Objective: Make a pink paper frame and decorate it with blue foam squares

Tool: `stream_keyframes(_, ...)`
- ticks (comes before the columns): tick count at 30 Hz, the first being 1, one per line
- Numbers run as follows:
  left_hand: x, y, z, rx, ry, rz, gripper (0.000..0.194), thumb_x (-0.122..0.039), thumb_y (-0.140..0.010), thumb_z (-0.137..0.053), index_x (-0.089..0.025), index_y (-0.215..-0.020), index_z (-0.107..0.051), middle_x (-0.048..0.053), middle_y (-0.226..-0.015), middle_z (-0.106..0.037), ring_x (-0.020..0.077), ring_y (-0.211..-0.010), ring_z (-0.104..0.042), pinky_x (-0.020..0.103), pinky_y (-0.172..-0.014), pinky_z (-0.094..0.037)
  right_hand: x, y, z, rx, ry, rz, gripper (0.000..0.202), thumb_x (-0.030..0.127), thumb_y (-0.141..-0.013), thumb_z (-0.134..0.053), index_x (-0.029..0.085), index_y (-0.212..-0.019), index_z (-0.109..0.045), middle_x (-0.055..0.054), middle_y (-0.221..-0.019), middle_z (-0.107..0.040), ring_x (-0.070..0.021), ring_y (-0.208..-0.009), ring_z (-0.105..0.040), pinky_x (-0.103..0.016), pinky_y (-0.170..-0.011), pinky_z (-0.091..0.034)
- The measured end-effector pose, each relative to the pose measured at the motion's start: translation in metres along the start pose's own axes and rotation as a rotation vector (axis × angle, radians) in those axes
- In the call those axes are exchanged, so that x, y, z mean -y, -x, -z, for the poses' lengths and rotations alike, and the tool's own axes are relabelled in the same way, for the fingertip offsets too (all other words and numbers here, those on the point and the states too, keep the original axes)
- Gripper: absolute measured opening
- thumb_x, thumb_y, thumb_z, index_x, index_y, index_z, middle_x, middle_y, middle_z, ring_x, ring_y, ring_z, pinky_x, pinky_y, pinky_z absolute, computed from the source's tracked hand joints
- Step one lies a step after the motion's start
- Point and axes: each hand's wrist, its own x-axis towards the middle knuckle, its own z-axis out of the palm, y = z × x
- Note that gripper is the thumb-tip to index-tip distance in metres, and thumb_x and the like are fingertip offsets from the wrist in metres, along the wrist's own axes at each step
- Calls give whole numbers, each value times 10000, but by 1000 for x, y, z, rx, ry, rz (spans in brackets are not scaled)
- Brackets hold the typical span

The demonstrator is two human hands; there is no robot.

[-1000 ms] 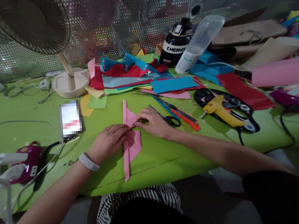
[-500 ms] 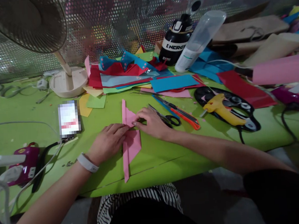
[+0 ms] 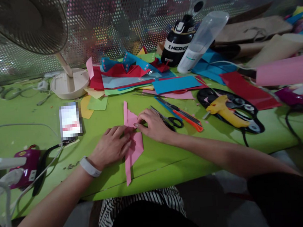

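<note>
A folded pink paper [image 3: 136, 146] lies on the green table, with a long narrow folded strip running along its left side. My left hand [image 3: 113, 146] rests over the strip's middle, palm down, its fingers slightly spread and reaching across the fold. From the right, my right hand [image 3: 151, 125] touches the paper's right edge, thumb and index finger pinched together on it. The fingertips of both hands are close to each other and hide the middle of the paper.
Scissors [image 3: 176, 122] and an orange cutter [image 3: 187, 119] lie just right of my right hand. Farther right is a yellow glue gun [image 3: 226, 111]. A phone [image 3: 70, 121], a fan [image 3: 70, 83] and a purple power strip [image 3: 25, 169] stand left. Coloured papers [image 3: 176, 84] and bottles [image 3: 179, 42] are behind.
My left hand has shifted slightly right and toward me along the strip, its fingers now more spread. My right hand and the pink paper have hardly moved.
</note>
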Motion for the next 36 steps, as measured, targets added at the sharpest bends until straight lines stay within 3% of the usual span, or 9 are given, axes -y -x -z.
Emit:
stream_keyframes(13,-1,-1,-4,-32,-4,12,453,-491,-970,-404,-196,-1282,-547,105,-1252,-578,256,-1089,-557,405,-880,-470,3,-2,2,29,10,-52,243,388,-910,-560,201,-755,-564,-90,-981,-578,-266,-979,-515,-436,-863,-383)
stream_keyframes(23,-2,-2,-4,-31,-33,24,459,-516,-971,-380,-219,-1271,-559,86,-1257,-579,247,-1091,-559,393,-875,-470,8,-2,4,44,37,-74,130,271,-862,-622,194,-773,-566,-74,-1003,-582,-250,-1004,-512,-399,-869,-373)
stream_keyframes(36,-2,-3,-7,-44,-99,3,429,-482,-977,-389,-178,-1208,-584,112,-1213,-581,258,-1070,-556,397,-843,-472,9,-2,4,40,51,-119,177,324,-876,-603,195,-765,-555,-81,-996,-585,-263,-1017,-516,-412,-884,-386)
